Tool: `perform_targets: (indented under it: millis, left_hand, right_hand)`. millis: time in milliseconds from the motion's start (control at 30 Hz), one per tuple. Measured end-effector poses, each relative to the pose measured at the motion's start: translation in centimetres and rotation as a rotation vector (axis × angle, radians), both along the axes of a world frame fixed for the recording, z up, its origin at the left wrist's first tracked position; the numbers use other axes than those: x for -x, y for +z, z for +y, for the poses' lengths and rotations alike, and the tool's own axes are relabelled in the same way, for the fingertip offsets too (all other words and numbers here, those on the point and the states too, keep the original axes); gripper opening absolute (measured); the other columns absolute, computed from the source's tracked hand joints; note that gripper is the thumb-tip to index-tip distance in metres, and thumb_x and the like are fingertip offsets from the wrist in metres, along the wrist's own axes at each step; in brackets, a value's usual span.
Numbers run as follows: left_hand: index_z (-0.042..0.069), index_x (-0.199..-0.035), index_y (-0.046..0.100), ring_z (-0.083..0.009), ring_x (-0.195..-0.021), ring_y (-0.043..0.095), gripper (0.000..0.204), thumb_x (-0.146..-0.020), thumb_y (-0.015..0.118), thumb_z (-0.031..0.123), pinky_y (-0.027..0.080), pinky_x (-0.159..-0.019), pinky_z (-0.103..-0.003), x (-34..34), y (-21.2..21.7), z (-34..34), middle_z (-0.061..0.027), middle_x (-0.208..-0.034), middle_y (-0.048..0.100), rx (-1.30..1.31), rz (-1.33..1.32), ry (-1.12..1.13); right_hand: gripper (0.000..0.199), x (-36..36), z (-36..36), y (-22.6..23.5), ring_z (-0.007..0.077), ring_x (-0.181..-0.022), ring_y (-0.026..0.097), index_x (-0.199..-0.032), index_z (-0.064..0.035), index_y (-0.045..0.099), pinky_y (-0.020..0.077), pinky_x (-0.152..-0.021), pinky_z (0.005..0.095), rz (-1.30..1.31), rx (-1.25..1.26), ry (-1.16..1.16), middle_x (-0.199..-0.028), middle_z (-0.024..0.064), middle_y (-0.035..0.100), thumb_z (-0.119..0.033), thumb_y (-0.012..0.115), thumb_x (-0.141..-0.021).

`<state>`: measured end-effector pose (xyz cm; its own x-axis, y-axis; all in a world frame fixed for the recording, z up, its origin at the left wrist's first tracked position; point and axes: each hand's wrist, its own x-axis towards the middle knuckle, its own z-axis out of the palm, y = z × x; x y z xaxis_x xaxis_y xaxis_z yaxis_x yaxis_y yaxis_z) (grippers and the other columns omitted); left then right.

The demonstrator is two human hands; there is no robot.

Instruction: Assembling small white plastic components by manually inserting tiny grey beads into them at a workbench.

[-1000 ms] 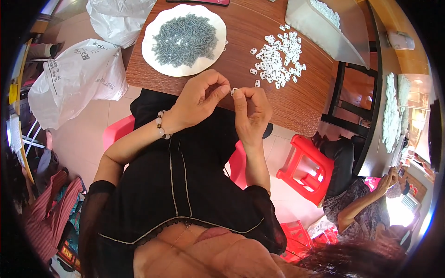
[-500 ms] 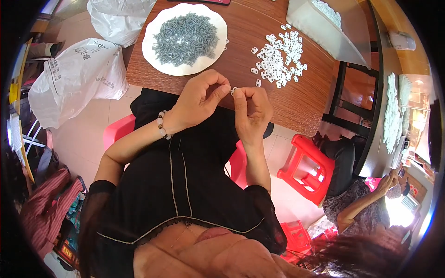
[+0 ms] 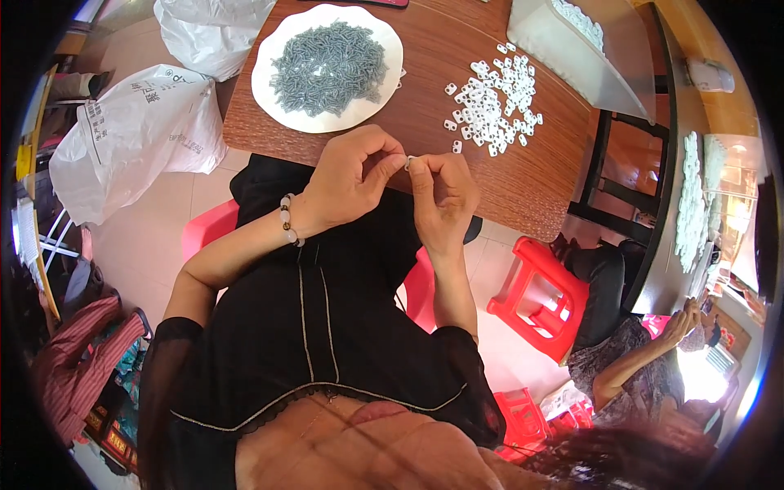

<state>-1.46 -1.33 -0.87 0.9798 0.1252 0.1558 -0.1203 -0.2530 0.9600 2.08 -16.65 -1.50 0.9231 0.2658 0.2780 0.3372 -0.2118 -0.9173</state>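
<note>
My left hand (image 3: 353,178) is closed in a pinch above the table's front edge; whatever its fingertips hold is too small or hidden to make out. Thumb and forefinger of my right hand (image 3: 445,194) pinch a small white plastic piece (image 3: 409,162), mostly covered by the fingers, and the two hands' fingertips nearly meet at it. Beyond my left hand stands a white scalloped plate (image 3: 263,91) heaped with small grey rod-shaped pieces (image 3: 327,69). A loose pile of white plastic pieces with dark holes (image 3: 487,106) lies past my right hand.
On the wooden table (image 3: 531,184), a bin (image 3: 543,41) with more white pieces stands far right. White sacks (image 3: 139,139) are on the floor at left. A red stool (image 3: 543,298) stands at right, near another person's arm (image 3: 633,363) and a second table (image 3: 663,278).
My hands stay almost in place. The white piece in my right fingertips has turned slightly and shows less, with the left fingertips close against it.
</note>
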Motion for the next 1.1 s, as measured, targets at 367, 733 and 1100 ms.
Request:
perform_targets:
  millis: [367,733,1100]
  left_hand:
    - [-0.001,-0.088,0.061,-0.0111,-0.066,0.053,0.009,-0.088,0.062,0.008,0.042,-0.058,-0.025,0.1,-0.5,-0.4,-0.0055,-0.074,0.059,0.087,0.097,0.023]
    - [-0.002,-0.098,0.065,-0.0062,-0.076,0.056,0.027,-0.098,0.052,0.021,0.047,-0.067,-0.020,-0.1,-1.1,0.3,-0.0028,-0.086,0.064,0.532,0.311,-0.111]
    - [-0.002,-0.091,0.069,-0.0033,-0.067,0.056,0.017,-0.089,0.067,0.014,0.046,-0.060,-0.018,-0.2,-1.2,0.2,0.0001,-0.076,0.065,0.503,0.333,-0.001]
  right_hand:
    - [0.010,0.2,0.1,-0.2,0.0163,-0.065,0.051,-0.080,0.0003,0.063,0.0396,-0.057,0.0272,0.073,0.043,-0.035,-0.070,0.0065,0.056,-0.006,0.067,-0.085]
    - [0.018,-0.2,-0.5,-0.6,0.0047,-0.069,0.049,-0.082,0.0011,0.063,0.0410,-0.064,0.0205,0.330,-0.104,-0.025,-0.074,-0.0010,0.060,-0.014,0.066,-0.090]
    - [0.016,0.0,-0.5,-1.1,0.0042,-0.067,0.049,-0.082,0.0010,0.063,0.0408,-0.062,0.0200,0.338,-0.123,-0.006,-0.073,-0.0011,0.060,-0.013,0.065,-0.090]
